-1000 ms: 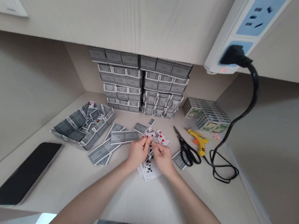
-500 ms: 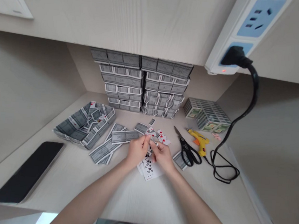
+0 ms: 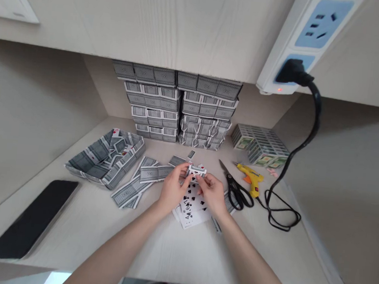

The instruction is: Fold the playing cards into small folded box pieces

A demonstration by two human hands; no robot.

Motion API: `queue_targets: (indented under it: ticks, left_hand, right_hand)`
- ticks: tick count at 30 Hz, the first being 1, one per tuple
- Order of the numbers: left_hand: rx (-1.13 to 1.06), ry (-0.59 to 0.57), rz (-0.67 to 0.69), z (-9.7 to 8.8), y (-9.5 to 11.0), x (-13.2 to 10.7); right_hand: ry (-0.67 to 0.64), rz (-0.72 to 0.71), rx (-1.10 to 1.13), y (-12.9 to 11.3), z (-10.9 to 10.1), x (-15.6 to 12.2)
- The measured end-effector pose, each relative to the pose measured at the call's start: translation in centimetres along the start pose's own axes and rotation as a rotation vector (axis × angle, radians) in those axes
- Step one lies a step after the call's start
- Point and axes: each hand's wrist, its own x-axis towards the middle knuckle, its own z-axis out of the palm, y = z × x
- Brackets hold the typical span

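1. Head view: both hands near the middle of the desk [image 3: 165,258], close together, with one card between them.
2. My left hand [image 3: 172,190] pinches the left end of the folded card [image 3: 196,171] between thumb and fingers.
3. My right hand [image 3: 213,194] grips the right end of the same card in a like pinch.
4. Folded card: held above the desk, black pips facing me, a grey-patterned strip along its top edge.
5. Face-up cards [image 3: 193,218] with black pips lie overlapped on the desk just below my fingers.
6. Left of my left hand: grey-backed card strips [image 3: 131,191], crossed over one another.
7. Right of my right hand: black-handled scissors [image 3: 236,190], handles partly over a grey-backed card; beside them a yellow glue gun [image 3: 252,178], its black cord [image 3: 281,229] coiled on the desk.
8. Farther left: a card-built tray [image 3: 114,180] holding grey-backed pieces; nearer me, a flat black device [image 3: 33,218].
9. Rear: two stacks of card-built blocks [image 3: 209,108] side by side; to their right, wrapped boxes [image 3: 264,145].
10. Upper right: a power strip [image 3: 288,42] with a black plug [image 3: 292,71] seated in it and a red light showing.
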Motion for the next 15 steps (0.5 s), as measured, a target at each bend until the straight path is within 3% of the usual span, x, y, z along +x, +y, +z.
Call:
queue_targets:
  ticks: [9, 15]
  left_hand:
    - [0.164, -0.03, -0.012, -0.3, -0.4, 0.0]
    - [0.146, -0.033, 0.027, -0.6, -0.1, 0.1]
  right_hand:
    - [-0.086, -0.011, -0.038, -0.8, 0.1, -0.2]
    - [-0.147, 0.019, 0.005, -1.1, 0.1, -0.4]
